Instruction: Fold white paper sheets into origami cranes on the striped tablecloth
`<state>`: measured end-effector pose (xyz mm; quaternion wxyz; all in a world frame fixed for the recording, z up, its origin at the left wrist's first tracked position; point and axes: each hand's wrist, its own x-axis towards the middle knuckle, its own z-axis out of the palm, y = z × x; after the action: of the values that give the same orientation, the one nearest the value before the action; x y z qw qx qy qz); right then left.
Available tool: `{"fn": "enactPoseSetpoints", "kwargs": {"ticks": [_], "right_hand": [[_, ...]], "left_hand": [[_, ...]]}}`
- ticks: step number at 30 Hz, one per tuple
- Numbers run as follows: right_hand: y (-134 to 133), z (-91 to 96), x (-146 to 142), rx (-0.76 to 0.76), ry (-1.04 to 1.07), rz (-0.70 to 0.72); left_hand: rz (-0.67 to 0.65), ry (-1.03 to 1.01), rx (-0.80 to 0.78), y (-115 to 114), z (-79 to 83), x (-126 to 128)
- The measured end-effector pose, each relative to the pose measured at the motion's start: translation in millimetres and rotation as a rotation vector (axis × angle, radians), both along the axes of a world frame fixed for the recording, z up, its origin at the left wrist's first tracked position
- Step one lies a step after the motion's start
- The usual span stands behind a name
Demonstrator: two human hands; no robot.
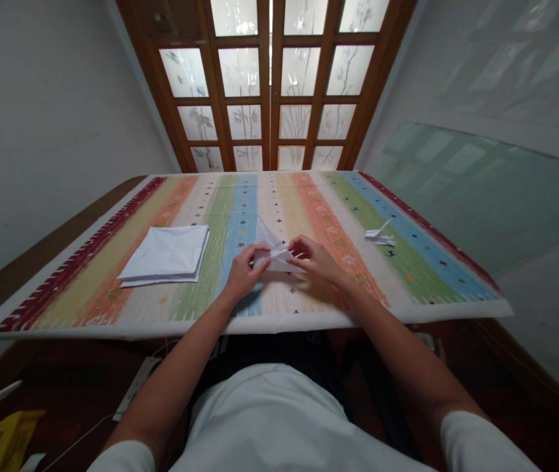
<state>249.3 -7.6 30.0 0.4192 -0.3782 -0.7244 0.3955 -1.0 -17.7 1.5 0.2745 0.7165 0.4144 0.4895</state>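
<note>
Folded paper (275,257) lies pinched between my hands, its long axis slanting from a far-left point down toward my right fingers (299,246). My left hand (244,274) clenches the near edge; my right hand (316,262) grasps the other side, both about equally close. Creased sheets (164,254) rest left on striped cloth (259,321), a small paper crane (380,235) right.

Striped woven cloth (259,196) over wooden bench (38,269). Stack of folded white paper (164,254) on cloth's left, small folded paper figure (380,236) on right. Frosted glass doors (240,72) with wood frames ahead, glass panel (485,196) right, yellow packet (4,442) bottom left.
</note>
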Motion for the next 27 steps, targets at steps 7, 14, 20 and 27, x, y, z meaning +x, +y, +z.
{"fn": "enactPoseSetpoints", "kwargs": {"ticks": [7, 14, 20, 27], "right_hand": [[4, 4.6, -13, -0.269, 0.127, 0.059], [3, 1.1, -27, -0.446, 0.247, 0.115], [4, -1.4, -35, -0.387, 0.198, 0.014], [8, 1.5, -30, -0.044, -0.034, -0.044]], "left_hand": [[-0.134, -0.186, -0.155, -1, -4.5, 2], [-0.122, 0.02, 0.009, -3, -7.3, 2], [0.064, 0.302, 0.324, -8, -7.5, 0], [-0.051, 0.398, 0.392, -12, -6.0, 1]]}}
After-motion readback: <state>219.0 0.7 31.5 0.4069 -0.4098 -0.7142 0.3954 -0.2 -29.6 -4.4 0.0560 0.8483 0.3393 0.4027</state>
